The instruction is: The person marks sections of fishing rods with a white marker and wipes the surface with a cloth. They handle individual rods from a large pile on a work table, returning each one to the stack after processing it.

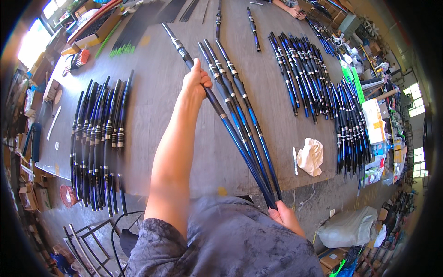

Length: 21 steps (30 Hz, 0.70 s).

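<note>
Four blue-black rods [240, 124] held by left hand [194, 82] and right hand [285, 217].

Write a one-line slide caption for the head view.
Left hand grips one blue-black rod; right hand holds the bundle's lower ends over the wooden table.

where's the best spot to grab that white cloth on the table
Take the white cloth by its raised, crumpled upper folds, coming straight down from above. It lies loose and bunched on the wooden table, apart from the rods, with only the white marker just to its left, so a pinch of the bunched part should lift it cleanly. Right hand is nearest.
</note>
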{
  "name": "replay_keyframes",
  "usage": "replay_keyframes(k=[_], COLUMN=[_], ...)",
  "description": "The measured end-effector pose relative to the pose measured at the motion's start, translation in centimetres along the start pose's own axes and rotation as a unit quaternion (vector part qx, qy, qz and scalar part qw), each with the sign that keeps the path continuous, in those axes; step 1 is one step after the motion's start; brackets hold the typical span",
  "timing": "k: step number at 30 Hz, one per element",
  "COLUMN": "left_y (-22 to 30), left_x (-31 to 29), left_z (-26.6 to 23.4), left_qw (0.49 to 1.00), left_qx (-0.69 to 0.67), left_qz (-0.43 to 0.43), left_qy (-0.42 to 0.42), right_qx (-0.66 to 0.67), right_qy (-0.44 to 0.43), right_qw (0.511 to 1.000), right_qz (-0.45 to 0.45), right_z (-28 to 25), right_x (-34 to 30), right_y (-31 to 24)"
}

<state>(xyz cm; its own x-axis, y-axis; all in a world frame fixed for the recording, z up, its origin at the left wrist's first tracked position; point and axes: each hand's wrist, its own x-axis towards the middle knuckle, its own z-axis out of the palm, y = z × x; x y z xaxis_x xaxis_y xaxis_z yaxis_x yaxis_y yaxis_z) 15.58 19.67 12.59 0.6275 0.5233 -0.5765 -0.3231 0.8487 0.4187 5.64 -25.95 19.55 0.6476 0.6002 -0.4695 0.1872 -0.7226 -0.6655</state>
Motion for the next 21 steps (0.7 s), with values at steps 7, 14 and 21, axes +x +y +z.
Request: replay_keyframes(k=[7, 14, 21], left_y=[-0.8, -8.6, -15.2], left_x=[0.7, 0.2, -2.9], left_z=[-0.5, 1.5, -4.5], left_qw=[0.996, 0.964, 0.933], left_qx=[-0.065, 0.22, 0.338], left_qz=[-0.015, 0.07, 0.092], left_qy=[-0.059, -0.135, -0.086], right_qx=[0.009, 0.053, -0.062], right_qy=[0.04, 0.179, 0.241], right_qw=[0.999, 0.982, 0.968], right_qz=[-0.031, 0.018, 0.034], right_z=[-0.7, -1.9, -1.1], right_x=[1.2, 2.5, 4.4], right_y=[2.2, 11.5, 17.8])
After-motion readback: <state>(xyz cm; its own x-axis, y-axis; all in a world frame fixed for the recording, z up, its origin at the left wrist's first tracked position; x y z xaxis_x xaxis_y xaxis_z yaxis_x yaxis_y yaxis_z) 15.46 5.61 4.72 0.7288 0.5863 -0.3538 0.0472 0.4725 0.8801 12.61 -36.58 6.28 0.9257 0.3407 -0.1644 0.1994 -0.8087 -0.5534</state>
